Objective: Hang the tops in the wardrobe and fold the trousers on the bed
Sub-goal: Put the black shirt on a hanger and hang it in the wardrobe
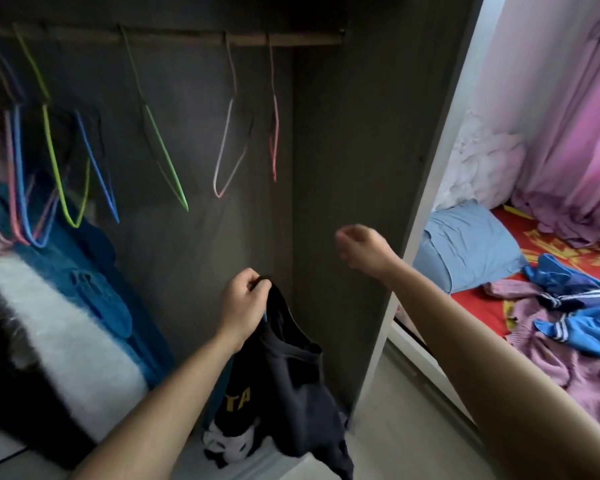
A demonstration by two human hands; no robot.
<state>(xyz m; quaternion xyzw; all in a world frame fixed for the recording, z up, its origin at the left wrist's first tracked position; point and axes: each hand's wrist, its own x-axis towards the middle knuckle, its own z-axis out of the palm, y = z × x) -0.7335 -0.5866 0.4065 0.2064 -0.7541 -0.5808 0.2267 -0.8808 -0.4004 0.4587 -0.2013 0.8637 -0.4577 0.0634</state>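
My left hand (243,304) grips a black top (291,386) with yellow letters by its upper edge, and the top hangs down in front of the open wardrobe. A bit of blue shows by my fingers; I cannot tell whether it is a hanger. My right hand (361,251) is raised inside the wardrobe, fingers curled with nothing visible in them. Above, the rail (291,39) carries several empty hangers: a pink one (274,140), a white-pink one (224,157) and a green one (167,168). On the bed (478,299) at right lie blue-and-white clothes (582,320) and purple clothes (565,362).
At the left of the wardrobe hang more coloured hangers (49,174), with a blue garment (94,285) and a white and black fluffy one (49,334). A blue pillow (471,247) and pink curtains (568,116) are by the bed. The wardrobe's side panel (423,188) stands between wardrobe and bed.
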